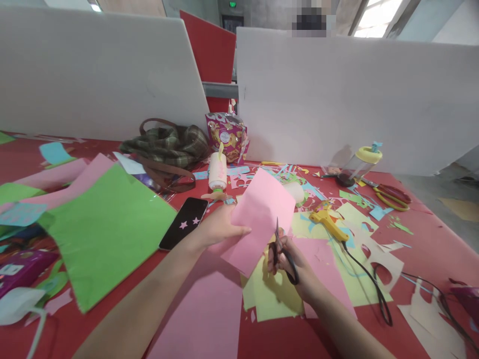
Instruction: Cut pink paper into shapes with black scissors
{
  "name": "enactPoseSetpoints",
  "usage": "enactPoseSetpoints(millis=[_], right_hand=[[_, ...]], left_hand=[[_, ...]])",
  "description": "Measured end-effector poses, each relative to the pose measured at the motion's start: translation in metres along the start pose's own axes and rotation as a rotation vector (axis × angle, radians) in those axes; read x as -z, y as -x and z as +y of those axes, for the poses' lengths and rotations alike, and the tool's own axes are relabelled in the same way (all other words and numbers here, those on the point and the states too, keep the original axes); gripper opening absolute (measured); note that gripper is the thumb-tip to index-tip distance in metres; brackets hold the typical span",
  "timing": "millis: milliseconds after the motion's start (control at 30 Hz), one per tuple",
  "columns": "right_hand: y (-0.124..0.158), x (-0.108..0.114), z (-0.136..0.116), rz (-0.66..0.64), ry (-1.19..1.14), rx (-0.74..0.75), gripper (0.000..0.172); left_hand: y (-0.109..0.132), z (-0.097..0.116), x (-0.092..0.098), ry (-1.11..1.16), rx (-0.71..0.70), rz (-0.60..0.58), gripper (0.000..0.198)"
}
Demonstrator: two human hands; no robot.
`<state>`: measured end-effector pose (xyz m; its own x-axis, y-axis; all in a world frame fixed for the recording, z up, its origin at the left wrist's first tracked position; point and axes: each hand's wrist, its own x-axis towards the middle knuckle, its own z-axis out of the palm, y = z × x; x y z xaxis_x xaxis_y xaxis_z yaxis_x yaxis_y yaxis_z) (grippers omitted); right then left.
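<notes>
Loose pink paper (209, 314) lies nearest, at the bottom centre of the frame, flat on the red table (267, 341) and partly behind the left forearm. From the left, a bright green sheet (108, 234) spreads across the lower left, then comes a dark phone (189, 212) bearing two small pink stars (183, 225). Just right of it the left hand (219, 227) pinches a pink sheet (262, 209) by its left side, grip closed with the thumb on top — the sheet is raised at the centre. Right of centre, the right hand (297, 254) has its grip curled round black-handled scissors (277, 242), blades pointing up by the sheet's lower right edge. Farther right, a yellow glue gun (329, 223) lies over pale yellow paper (359, 289).

The step in hand looks like cutting the raised sheet; the next move calls for blades lined up with its edge and a steady left hand.

Hard to make out: the left fingers, hidden behind the sheet, how far apart the blades stand, and whether they touch it. A purple box (26, 269) is cut off at the left border.
</notes>
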<state>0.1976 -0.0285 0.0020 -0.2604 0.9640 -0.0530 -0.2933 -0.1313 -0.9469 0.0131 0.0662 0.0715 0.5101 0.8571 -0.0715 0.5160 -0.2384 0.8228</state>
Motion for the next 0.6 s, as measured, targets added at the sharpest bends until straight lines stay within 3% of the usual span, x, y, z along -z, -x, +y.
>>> enactPoseSetpoints(millis=[400, 600], right_hand=[[0.000, -0.006, -0.002, 0.031, 0.036, 0.008, 0.030], [0.000, -0.008, -0.001, 0.034, 0.008, -0.027, 0.034]], left_hand=[[0.003, 0.007, 0.005, -0.014, 0.026, -0.034, 0.025], [0.005, 0.009, 0.012, -0.112, 0.063, 0.008, 0.027]])
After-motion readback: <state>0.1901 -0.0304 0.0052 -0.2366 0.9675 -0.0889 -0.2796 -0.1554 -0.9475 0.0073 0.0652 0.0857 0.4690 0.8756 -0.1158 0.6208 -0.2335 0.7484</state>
